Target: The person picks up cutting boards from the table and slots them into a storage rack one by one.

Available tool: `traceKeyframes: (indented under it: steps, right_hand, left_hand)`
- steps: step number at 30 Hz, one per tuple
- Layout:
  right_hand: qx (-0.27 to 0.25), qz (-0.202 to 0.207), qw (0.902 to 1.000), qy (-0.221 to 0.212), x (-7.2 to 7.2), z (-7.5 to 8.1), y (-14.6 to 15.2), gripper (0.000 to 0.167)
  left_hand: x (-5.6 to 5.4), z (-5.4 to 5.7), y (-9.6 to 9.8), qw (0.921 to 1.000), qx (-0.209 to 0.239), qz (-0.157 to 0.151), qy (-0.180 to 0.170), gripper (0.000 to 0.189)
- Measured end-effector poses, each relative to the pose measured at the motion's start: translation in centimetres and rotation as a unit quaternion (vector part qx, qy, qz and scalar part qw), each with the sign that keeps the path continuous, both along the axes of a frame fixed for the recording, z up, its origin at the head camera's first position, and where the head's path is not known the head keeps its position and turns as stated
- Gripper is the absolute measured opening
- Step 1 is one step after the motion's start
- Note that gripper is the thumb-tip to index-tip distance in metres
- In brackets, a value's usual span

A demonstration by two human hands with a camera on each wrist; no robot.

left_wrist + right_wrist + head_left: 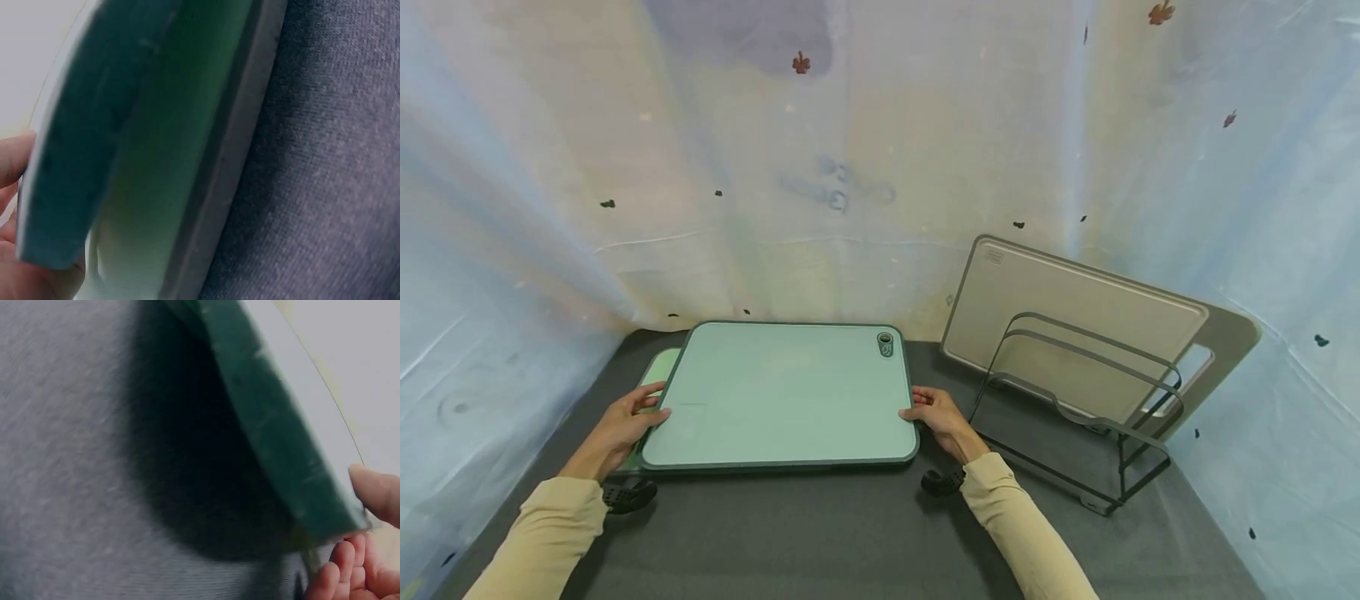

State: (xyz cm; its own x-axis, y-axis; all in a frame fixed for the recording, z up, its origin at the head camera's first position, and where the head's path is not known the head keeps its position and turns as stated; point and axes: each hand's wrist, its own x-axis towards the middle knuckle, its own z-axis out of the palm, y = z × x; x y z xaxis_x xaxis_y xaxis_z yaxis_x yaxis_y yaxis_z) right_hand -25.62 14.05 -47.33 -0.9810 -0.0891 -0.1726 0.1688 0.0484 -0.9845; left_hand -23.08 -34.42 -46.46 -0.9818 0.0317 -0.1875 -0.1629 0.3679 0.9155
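Observation:
A pale green cutting board (782, 392) with a dark green rim lies face up in the head view, a small dark emblem at its upper right corner. My left hand (623, 429) grips its left edge, thumb on top and fingers underneath. At the right edge my right hand (942, 421) pinches it the same way. Under its left side shows a second, lighter green cutting board (661, 365), mostly covered. Both wrist views reveal a gap below the upper board's dark green edge (81, 131); on the right it is raised above the cloth, casting a shadow.
Right of the boards stands a black wire rack (1097, 337). A beige cutting board (1075, 308) with a handle slot leans tilted in it. Dark grey cloth (790, 533) covers the table, and a pale curtain (760, 167) hangs behind and at both sides.

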Motion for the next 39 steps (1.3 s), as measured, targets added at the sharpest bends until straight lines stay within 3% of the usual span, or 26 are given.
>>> traceKeyframes:
  steps: [4,14,20,28,33,39]
  right_hand:
    - [-0.037,-0.003,0.9992,-0.016,-0.2,0.3,0.1,0.053]
    - [-0.045,-0.019,0.9987,-0.015,-0.3,1.2,0.2,0.053]
    - [-0.002,-0.041,0.9991,0.011,0.0,1.7,0.3,0.048]
    - [0.033,-0.039,0.9981,0.036,1.1,2.6,0.3,0.044]
    - [0.055,-0.048,0.9954,0.062,1.5,3.7,0.3,0.039]
    - [0.079,-0.048,0.9921,0.086,1.8,4.8,0.5,0.034]
  left_hand:
    - [0.1,0.1,0.3,0.9998,-0.009,0.003,0.020,0.070]
    - [0.5,0.1,0.2,0.9984,-0.015,-0.008,0.054,0.077]
    - [0.6,0.8,0.4,0.9972,-0.028,-0.005,0.070,0.073]
    - [1.0,1.8,0.2,0.9967,-0.034,-0.011,0.073,0.074]
    - [0.9,2.6,0.4,0.9976,-0.027,-0.017,0.062,0.074]
    - [0.8,3.3,0.8,0.9975,-0.035,-0.001,0.062,0.072]
